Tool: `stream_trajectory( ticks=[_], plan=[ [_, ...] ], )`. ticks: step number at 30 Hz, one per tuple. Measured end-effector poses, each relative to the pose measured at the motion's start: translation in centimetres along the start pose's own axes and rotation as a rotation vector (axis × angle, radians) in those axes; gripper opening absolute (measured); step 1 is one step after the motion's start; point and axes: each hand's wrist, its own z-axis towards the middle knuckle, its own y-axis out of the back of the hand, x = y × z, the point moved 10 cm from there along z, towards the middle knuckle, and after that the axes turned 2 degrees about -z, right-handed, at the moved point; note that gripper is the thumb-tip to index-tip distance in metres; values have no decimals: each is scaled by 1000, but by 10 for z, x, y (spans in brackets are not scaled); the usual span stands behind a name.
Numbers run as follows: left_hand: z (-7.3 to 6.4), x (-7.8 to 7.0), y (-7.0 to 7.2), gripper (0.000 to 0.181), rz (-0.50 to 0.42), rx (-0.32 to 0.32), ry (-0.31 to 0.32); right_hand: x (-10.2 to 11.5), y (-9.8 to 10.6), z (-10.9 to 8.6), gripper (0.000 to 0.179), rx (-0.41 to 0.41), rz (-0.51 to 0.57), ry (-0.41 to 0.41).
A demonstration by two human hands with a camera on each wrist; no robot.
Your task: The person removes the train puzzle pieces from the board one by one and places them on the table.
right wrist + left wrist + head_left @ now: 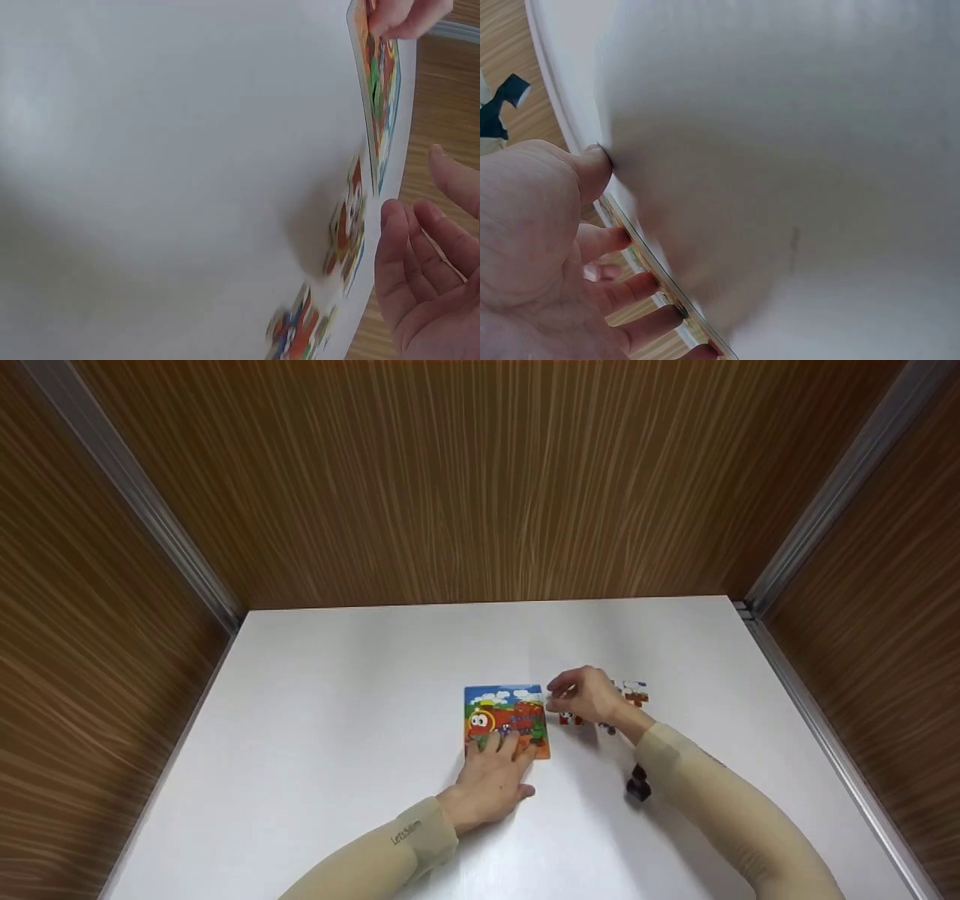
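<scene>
A colourful train picture puzzle (504, 711) lies flat on the white table. My left hand (491, 780) rests on its lower edge with fingers spread, the thumb out on the tabletop. Just past the puzzle's right edge, my right hand (589, 695) hovers with fingers loosely bent. In the right wrist view a gap shows between the thumb and fingers (420, 247), and nothing is seen between them. Loose puzzle pieces lie below and beyond that hand, one with a red and white print (570, 718) and another at the right (636, 693). The right hand partly hides them.
The white table (360, 682) is enclosed by wood-grain panels (480, 480) at the back and sides, with metal strips (127, 472) along the corners. A small black object (638, 786) shows beneath the right sleeve.
</scene>
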Motion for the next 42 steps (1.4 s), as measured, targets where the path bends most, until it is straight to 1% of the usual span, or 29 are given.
stream_trajectory(
  ticks=[4,7,9,15,17,20,24,26,30,36,39,42],
  plan=[
    [0,0,-1,72,-12,14,-4,6,-14,5,39,41,-14,1],
    [0,-1,-2,72,-4,20,-8,10,-23,7,42,79,-21,5],
    [0,-1,-2,72,7,18,-11,14,-27,8,43,93,-40,23],
    [2,-3,0,70,51,-5,-25,27,-35,9,39,94,-141,123],
    [2,-3,0,70,62,-11,-29,29,-36,9,38,93,-162,133],
    [1,-3,1,70,47,-9,-27,29,-38,9,38,97,-174,130],
    [1,-2,1,70,36,-3,-20,34,-39,10,35,104,-188,155],
    [1,-2,1,70,38,-1,-21,36,-39,11,33,103,-191,166],
    [1,-2,1,70,40,-7,-23,36,-40,12,29,93,-178,159],
    [1,-1,1,70,42,-9,-24,36,-41,11,25,58,-182,164],
    [1,-1,1,70,43,-9,-23,33,-42,11,23,46,-153,147],
    [0,-2,1,70,55,-22,-27,27,-43,10,19,52,-73,114]
  ],
)
